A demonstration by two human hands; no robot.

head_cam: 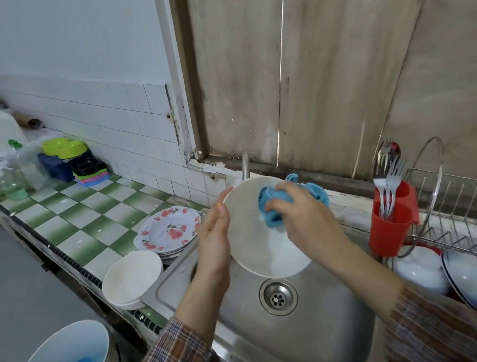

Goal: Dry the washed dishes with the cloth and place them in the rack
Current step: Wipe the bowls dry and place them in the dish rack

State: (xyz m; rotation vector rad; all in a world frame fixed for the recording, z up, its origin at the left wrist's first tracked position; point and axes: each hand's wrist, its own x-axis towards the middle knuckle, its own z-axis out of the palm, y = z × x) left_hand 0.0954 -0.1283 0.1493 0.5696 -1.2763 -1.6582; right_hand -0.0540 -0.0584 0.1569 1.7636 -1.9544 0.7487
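While tilted above the steel sink [315, 337], plain white plate [250, 237] steadied at its left rim by flat, straight-fingered left hand [216, 239]; bunched blue cloth [273, 203] gripped in curled right hand [300, 218], pressed to the plate's face. Plate's right edge hidden behind that hand; tap [244, 166] partly blocked. Open basin below, floral plates [169, 229] and white bowls [130, 278] close at left, red cutlery holder [389, 226] and wire rack [461, 200] close at right.

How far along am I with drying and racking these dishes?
Done, it seems: two upturned bowls in the rack. In hand: your left hand steadies a white plate over the sink while your right hand wipes it with the blue cloth. Left: the floral plates and white bowls stacked on the counter.
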